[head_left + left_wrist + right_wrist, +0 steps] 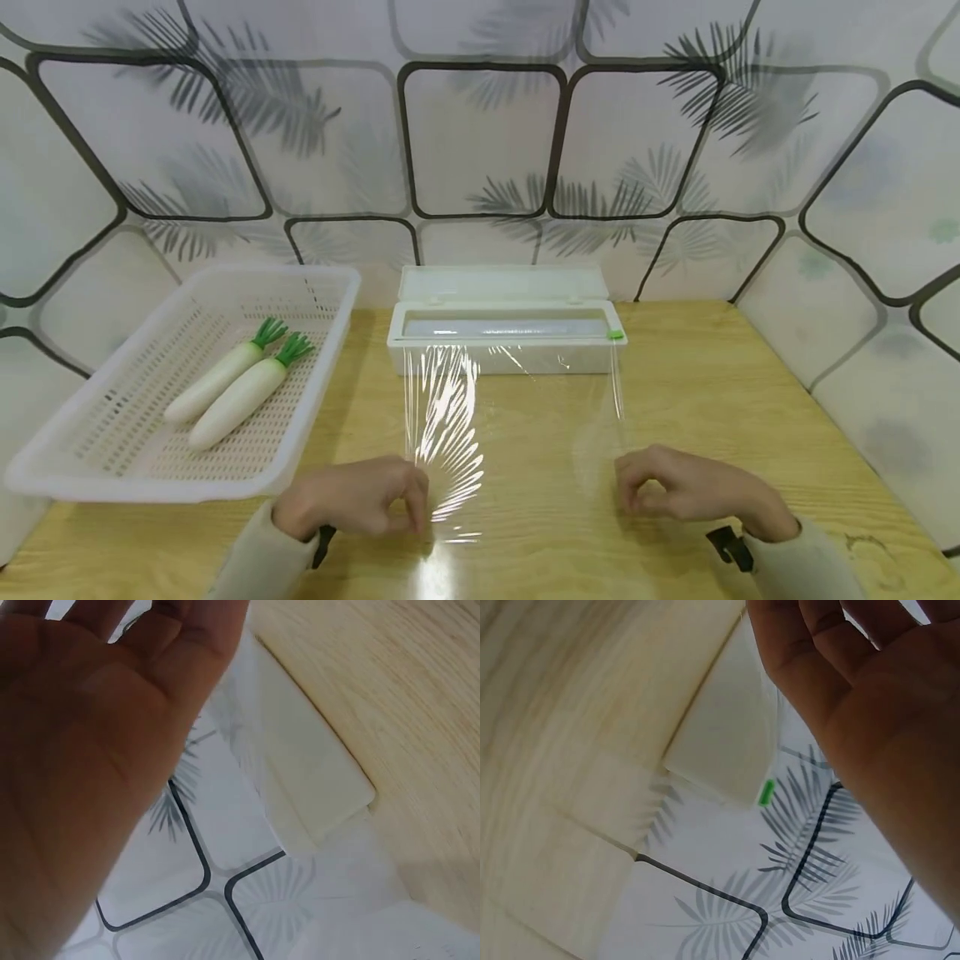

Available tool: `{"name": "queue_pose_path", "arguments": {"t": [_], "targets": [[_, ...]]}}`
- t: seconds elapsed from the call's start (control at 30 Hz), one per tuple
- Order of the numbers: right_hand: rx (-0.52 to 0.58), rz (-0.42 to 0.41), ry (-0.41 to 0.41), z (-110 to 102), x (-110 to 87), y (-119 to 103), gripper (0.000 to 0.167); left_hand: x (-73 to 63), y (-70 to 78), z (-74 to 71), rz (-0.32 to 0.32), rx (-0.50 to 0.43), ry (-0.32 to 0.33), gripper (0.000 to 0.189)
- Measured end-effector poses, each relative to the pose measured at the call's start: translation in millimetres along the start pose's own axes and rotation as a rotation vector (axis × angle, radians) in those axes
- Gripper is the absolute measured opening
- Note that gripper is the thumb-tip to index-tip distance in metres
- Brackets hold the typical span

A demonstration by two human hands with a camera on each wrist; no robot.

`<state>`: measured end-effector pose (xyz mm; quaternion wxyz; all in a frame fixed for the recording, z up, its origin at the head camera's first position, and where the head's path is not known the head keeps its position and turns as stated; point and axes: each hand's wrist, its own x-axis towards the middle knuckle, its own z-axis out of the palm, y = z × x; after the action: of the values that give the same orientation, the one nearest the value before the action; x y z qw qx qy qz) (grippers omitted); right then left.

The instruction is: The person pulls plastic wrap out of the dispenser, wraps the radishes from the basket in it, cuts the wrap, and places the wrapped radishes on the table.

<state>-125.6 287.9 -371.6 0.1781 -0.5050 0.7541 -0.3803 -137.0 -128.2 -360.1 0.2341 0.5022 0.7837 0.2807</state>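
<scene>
A sheet of clear plastic wrap (517,433) stretches toward me from a white wrap dispenser box (510,358), whose lid (502,283) stands raised. Inside the box lies the wrap roll (510,327). My left hand (367,496) pinches the sheet's near left corner between thumb and fingers. At the near right corner my right hand (682,483) pinches the other side. Both wrist views show the palms, left hand (97,727) and right hand (900,712), with most fingertips out of frame. A green cutter slider (615,334) sits at the box's right end.
On the left, a white plastic basket (318,400) holds two white radishes (240,400) with green tops. The wooden table (712,375) meets a patterned wall covering (487,142) behind the box and at both sides.
</scene>
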Motion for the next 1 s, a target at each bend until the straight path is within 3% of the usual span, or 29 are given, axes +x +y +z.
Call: {"name": "queue_pose_path", "arguments": {"t": [0.17, 0.37, 0.53, 0.7, 0.77, 0.9, 1.0], "targets": [[-0.062, 0.079, -0.001, 5, 3.0, 7, 0.022, 4.1, -1.6, 8.8, -0.012, 0.063, -0.003, 0.032], [-0.088, 0.091, -0.007, 8, 5.9, 12, 0.022, 7.5, -4.5, 15.7, -0.012, 0.178, 0.010, 0.026], [-0.086, 0.123, -0.010, 10, 3.8, 11, 0.020, 7.7, -6.1, 17.5, -0.088, 0.140, -0.011, 0.025], [-0.196, 0.123, -0.014, 11, 2.8, 10, 0.012, 6.2, -5.4, 16.7, -0.139, 0.101, -0.023, 0.022], [-0.246, 0.122, -0.016, 14, -0.7, 17, 0.013, 6.0, -5.1, 16.3, -0.138, 0.101, -0.024, 0.020], [-0.222, 0.183, 0.000, 23, -16.8, 58, 0.016, 5.6, -5.9, 14.8, -0.174, 0.074, -0.017, 0.016], [-0.208, 0.222, 0.004, 23, -15.2, 55, 0.012, 6.3, -7.9, 13.9, -0.185, 0.048, 0.020, 0.013]]}}
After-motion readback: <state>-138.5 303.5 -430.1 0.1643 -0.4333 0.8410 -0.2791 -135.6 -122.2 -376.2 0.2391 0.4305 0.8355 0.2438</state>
